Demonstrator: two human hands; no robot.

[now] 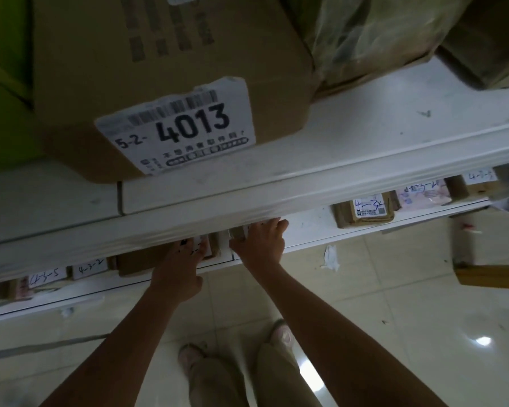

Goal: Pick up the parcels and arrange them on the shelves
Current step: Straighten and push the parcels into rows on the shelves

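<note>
Both my hands reach under the upper white shelf's front edge (247,198) into the lower shelf (306,221). My left hand (180,265) rests on a flat brown parcel (135,259) with a white label; its fingers are partly hidden by the shelf lip. My right hand (262,242) grips a small brown parcel (238,232) standing beside that one. How much of each parcel is held is hidden under the shelf edge.
A big cardboard box labelled 5-2-4013 (171,83) sits on the upper shelf, with plastic-wrapped goods (365,36) to its right. Labelled parcels line the lower shelf at the right (365,212) and the left (91,268). Tiled floor (394,318) and my feet lie below.
</note>
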